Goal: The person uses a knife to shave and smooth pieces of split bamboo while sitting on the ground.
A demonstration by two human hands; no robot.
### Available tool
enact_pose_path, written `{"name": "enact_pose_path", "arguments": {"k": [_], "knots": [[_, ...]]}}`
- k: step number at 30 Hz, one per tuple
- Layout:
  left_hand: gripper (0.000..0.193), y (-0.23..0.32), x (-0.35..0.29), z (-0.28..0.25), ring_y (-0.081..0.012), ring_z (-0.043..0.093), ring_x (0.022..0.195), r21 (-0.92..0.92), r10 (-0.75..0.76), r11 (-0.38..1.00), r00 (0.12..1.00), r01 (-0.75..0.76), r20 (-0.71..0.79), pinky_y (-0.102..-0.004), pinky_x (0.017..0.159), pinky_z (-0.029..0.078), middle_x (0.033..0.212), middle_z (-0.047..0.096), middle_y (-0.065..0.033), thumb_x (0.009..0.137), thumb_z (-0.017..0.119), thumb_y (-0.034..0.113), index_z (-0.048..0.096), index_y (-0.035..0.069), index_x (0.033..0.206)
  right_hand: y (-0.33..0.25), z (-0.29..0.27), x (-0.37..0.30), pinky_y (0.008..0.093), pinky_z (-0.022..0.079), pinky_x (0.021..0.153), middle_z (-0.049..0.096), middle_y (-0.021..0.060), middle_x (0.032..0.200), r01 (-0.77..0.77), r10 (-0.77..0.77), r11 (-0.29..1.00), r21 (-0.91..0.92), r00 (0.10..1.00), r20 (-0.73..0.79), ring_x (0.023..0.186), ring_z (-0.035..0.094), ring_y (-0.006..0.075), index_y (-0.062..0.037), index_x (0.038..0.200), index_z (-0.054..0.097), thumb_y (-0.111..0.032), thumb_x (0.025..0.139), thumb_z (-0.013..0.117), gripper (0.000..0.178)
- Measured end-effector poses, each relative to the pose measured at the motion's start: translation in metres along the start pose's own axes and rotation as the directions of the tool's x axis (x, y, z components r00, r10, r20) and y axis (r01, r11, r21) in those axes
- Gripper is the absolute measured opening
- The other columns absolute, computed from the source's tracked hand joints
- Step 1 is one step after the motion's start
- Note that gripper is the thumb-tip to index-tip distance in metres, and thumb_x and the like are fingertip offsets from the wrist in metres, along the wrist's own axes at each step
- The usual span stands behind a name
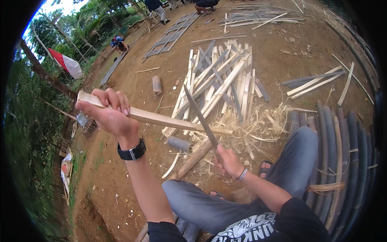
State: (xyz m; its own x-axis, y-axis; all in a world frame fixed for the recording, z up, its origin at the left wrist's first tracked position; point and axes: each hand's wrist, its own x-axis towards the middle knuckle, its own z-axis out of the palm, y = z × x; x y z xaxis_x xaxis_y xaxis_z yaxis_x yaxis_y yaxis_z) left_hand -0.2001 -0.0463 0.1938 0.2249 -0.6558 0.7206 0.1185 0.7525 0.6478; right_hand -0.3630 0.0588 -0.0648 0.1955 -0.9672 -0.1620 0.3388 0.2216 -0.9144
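My left hand is closed round one end of a pale split bamboo strip, which slants down to the right in front of me. In my right hand is the handle of a machete. Its long dark blade points up and to the left, crossing the strip near the strip's far end. Whether blade and strip touch, I cannot tell. Beneath them lies a heap of curly bamboo shavings. Just beyond is a pile of split bamboo strips, pale and grey, lying crisscross.
Dark bamboo poles lie side by side at my right. A round log and a short bamboo piece lie near my knees. Further off are a bamboo lattice, more strips and a crouching person. A red-and-white flag hangs left.
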Motion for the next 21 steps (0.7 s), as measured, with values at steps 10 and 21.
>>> {"name": "enact_pose_path", "arguments": {"k": [10,21], "knots": [[0.061,-0.021,0.02,0.038,-0.0069,0.022,0.041,0.091,0.039,0.995,0.999,-0.042,0.039,-0.0234,0.035,0.019,0.053,0.022,0.0058,0.088,0.029,0.074,0.026,0.016,0.066,0.021,-0.005,-0.005,0.024,0.035,0.036,0.041,-0.0007,0.046,-0.101,0.059,0.966,-0.236,0.982,-0.178,0.034,0.04,0.0103,-0.0044,0.069,0.048,-0.057,0.097,0.029,0.063],[0.066,-0.039,0.034,0.075,-0.0076,0.025,0.039,0.104,0.216,0.968,0.969,-0.228,0.117,-0.0236,0.036,0.02,0.05,0.024,0.0033,0.086,0.031,0.075,0.026,0.014,0.062,0.011,-0.031,-0.019,0.0257,0.035,0.037,0.043,0.0024,0.048,0.043,-0.048,0.999,-0.033,0.985,-0.163,0.037,0.039,0.0103,-0.0059,0.071,0.046,-0.056,0.097,0.031,0.059]]}}
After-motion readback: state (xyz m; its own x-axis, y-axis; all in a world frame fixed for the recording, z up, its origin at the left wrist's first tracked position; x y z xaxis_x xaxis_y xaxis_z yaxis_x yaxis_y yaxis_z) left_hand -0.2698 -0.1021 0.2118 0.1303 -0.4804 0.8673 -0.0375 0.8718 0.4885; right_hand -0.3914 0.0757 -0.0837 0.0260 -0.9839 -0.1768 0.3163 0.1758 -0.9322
